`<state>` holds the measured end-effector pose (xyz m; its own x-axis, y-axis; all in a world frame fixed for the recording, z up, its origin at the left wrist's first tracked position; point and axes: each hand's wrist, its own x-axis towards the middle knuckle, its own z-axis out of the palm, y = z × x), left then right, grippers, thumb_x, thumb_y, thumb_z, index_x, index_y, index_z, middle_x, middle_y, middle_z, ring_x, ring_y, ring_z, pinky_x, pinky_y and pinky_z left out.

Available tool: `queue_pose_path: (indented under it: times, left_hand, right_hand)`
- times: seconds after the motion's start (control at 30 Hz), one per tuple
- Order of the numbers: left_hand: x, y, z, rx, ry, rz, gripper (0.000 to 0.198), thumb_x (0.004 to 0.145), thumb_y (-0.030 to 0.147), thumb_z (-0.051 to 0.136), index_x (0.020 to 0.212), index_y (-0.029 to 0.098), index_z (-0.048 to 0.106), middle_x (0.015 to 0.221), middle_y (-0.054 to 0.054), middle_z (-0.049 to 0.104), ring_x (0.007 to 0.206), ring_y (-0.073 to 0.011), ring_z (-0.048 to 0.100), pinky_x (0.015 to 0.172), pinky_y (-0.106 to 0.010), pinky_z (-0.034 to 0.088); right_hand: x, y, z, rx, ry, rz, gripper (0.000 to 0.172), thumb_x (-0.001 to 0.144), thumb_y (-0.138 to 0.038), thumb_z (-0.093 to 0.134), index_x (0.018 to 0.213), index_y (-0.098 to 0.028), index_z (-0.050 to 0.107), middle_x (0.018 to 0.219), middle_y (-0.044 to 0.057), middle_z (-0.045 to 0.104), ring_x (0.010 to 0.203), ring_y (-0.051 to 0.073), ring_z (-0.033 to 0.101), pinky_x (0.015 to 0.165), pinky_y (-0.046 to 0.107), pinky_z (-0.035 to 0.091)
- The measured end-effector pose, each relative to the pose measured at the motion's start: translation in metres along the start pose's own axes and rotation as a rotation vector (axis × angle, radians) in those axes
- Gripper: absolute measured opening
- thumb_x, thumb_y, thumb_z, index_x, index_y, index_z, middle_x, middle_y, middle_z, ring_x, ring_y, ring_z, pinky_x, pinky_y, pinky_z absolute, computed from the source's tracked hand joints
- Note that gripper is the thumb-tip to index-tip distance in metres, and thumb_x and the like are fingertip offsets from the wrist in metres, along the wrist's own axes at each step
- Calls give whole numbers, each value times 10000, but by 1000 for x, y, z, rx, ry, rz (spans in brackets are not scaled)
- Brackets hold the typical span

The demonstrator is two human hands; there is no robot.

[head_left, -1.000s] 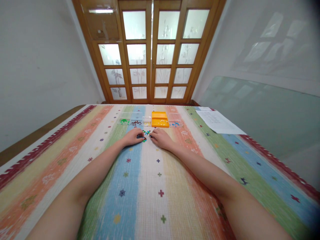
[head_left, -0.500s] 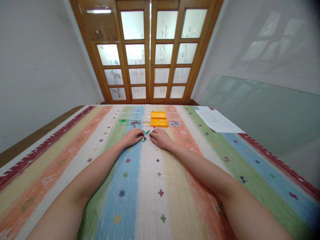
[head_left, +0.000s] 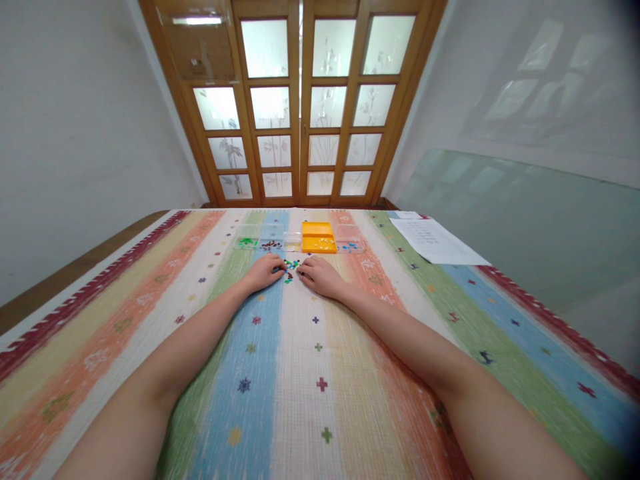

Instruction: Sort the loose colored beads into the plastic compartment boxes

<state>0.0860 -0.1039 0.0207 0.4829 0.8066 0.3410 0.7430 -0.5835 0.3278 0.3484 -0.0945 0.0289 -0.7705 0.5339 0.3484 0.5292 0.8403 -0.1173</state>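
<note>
A small loose pile of green, blue and dark red pieces [head_left: 289, 275] lies on the striped cloth between my two hands. My left hand [head_left: 266, 272] rests at the pile's left edge, fingers curled together; whatever is at its fingertips is too small to name. At the right edge sits my right hand [head_left: 317, 275], also curled, its fingertips by the pieces. Just beyond stand an open orange box [head_left: 319, 245] with pale pieces, a clear box of green pieces [head_left: 247, 243], one of dark red pieces [head_left: 271, 245] and one of blue pieces [head_left: 349, 247].
A small clear box [head_left: 292, 241] with yellowish pieces stands left of the orange box. White paper sheets [head_left: 433, 241] lie at the right of the striped tablecloth [head_left: 300, 400]. Behind the table are wooden doors [head_left: 300, 133] with glass panes.
My left hand has shifted very slightly left and my right fingertips slightly left. The boxes have not moved.
</note>
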Motion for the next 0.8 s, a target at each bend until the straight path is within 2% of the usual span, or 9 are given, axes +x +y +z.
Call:
queue_pose_path:
  times: [0.2,0.47,0.8]
  left_hand:
    - [0,1,-1,4,7,-13,149,917,248,623,961,233,765,1000,-56,702,1027,-238,635,961,-380,493]
    - [1,1,1,53,16,-25,135,938,267,624,929,219,749,955,-58,692,975,-231,635,910,-361,482]
    - [2,7,0,70,8,-23,149,957,297,623,919,218,743,947,-57,690,970,-230,626,889,-352,476]
  right_hand:
    - [0,1,0,-32,12,56,209,1017,-289,606,1137,-184,741,1057,116,677,1012,252,567,894,360,411]
    - [0,1,3,52,32,-28,189,1017,-254,600,1107,-199,756,1035,89,691,1004,231,577,904,348,409]
    - [0,3,4,102,33,-18,113,992,-242,634,1021,-197,734,1024,80,694,1004,229,577,896,338,406]
